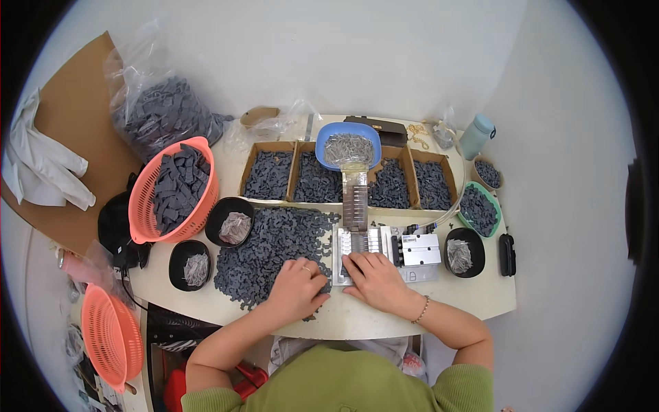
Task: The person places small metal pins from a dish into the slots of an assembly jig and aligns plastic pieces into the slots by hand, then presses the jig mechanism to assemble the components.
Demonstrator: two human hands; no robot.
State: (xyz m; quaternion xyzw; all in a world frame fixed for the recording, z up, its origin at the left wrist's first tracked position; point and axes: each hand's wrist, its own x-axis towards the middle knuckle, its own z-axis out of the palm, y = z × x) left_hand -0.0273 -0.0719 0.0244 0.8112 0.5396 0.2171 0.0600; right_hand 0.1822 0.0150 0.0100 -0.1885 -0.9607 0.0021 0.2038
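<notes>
My left hand (297,290) is at the right edge of a heap of small dark grey pieces (264,240). Its fingers are bent in toward the thumb; whatever is between them is hidden. My right hand (379,280) rests on a silver metal fixture (338,250), fingers laid forward over its front part and thumb apart. Something dark shows beneath those fingers, too covered to name. Behind them a ribbed, see-through chute (355,199) runs down to the fixture from a blue bowl (321,152) of thin metal pins (349,149). A pneumatic cylinder block (420,250) adjoins the fixture on the right.
Cardboard trays (296,172) of grey pieces line the back. Black bowls (182,275) with small clear bags stand both sides. Coral baskets (141,199) are left, a green bowl (495,226), blue bottle (475,137) and black case (507,254) right. An air hose (464,185) curves behind the cylinder.
</notes>
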